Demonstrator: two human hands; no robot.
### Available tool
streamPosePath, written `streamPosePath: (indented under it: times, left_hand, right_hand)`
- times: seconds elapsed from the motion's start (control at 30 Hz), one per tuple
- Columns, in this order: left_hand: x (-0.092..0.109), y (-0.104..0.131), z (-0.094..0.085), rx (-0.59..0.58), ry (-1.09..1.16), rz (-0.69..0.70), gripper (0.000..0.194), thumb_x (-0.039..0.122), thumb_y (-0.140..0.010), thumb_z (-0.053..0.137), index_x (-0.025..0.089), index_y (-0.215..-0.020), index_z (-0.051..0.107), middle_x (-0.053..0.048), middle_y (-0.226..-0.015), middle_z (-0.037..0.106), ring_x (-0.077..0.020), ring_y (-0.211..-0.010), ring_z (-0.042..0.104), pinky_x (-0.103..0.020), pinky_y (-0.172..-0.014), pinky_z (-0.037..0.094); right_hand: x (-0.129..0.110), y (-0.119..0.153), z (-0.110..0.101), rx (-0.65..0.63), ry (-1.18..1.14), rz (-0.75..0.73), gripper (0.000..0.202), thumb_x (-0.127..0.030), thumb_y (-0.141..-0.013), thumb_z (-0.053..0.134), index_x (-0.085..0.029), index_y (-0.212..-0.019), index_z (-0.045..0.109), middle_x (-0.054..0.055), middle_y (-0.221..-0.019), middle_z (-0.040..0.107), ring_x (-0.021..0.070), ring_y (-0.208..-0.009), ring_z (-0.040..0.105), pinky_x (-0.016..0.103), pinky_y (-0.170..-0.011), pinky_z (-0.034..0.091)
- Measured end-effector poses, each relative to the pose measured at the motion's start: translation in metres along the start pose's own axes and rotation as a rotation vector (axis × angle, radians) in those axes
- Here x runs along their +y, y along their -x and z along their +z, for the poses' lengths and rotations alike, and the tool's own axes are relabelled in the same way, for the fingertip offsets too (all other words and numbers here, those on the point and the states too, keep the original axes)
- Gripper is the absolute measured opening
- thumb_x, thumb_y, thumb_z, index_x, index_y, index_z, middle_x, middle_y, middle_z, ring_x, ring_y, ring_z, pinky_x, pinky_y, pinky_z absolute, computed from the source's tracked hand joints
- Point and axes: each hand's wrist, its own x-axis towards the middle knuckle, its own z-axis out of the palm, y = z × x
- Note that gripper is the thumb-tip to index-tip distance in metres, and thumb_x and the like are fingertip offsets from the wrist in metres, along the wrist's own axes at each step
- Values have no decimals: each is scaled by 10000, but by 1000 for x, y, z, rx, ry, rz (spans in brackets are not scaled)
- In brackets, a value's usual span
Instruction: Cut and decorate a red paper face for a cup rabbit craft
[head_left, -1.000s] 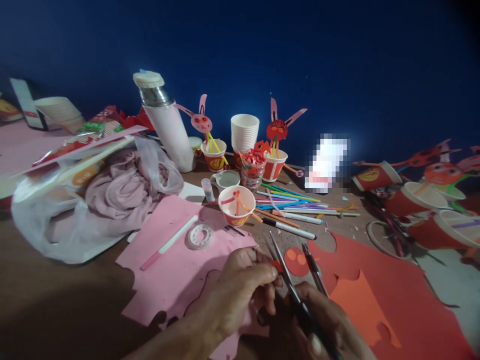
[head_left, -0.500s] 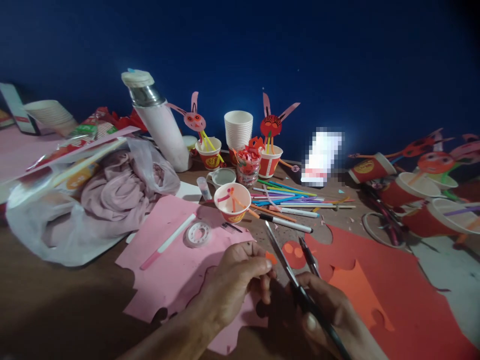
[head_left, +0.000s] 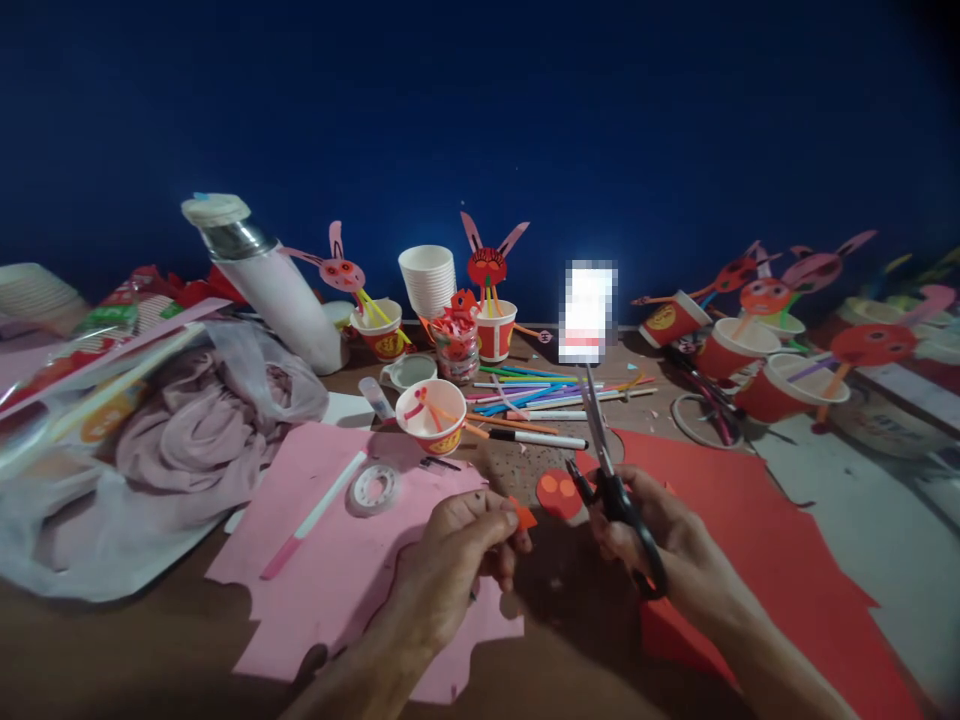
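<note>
My left hand (head_left: 469, 545) pinches a small orange paper piece (head_left: 523, 513) above the pink paper (head_left: 300, 510). In my right hand (head_left: 652, 525) are black-handled scissors (head_left: 606, 460), their blades pointing up and away from me; a dark pen (head_left: 579, 480) also sticks out by those fingers. Between and beyond the hands lies a red paper disc (head_left: 557, 495) with two orange circles on it. Red paper (head_left: 750, 540) spreads under and beside my right hand. The scissors and the orange piece are apart.
A tape roll (head_left: 373, 489) and a marker (head_left: 315, 515) lie on the pink paper. Behind are a paper cup (head_left: 431, 418), coloured sticks (head_left: 540, 392), a jar of red scraps (head_left: 457, 350) and a leaning flask (head_left: 277, 300). Cups with paper figures (head_left: 795, 390) stand right; a plastic bag (head_left: 90, 520) lies left.
The view has turned to the right. My right hand has moved away from the orange piece, and the scissors have swung more upright. My left hand still pinches the piece.
</note>
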Motion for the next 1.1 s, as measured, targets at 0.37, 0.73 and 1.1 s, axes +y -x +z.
streamPosePath:
  times: [0.37,0.73,1.1]
  left_hand:
    - [-14,5,11,-47,-228,-16,156,294,-636,606,149,-601,561,19,-510,563,-64,-388,437,-188,-402,307]
    - [-24,3,6,-119,-71,-73,300,442,-728,623,150,-728,553,44,-456,523,-69,-388,456,-173,-386,286]
    - [-14,1,6,-11,42,-28,204,319,-662,646,173,-655,504,53,-433,515,-73,-367,442,-181,-383,291]
  right_hand:
    - [3,5,25,-119,-184,131,467,-260,-547,804,-223,-874,472,-71,-657,524,78,-532,477,182,-471,388]
    - [2,1,23,-51,-273,124,421,-217,-533,790,-215,-803,467,-74,-649,507,69,-542,443,173,-493,375]
    - [14,13,29,-131,-224,66,433,-547,-686,682,-239,-923,491,-25,-731,561,127,-647,552,220,-557,450]
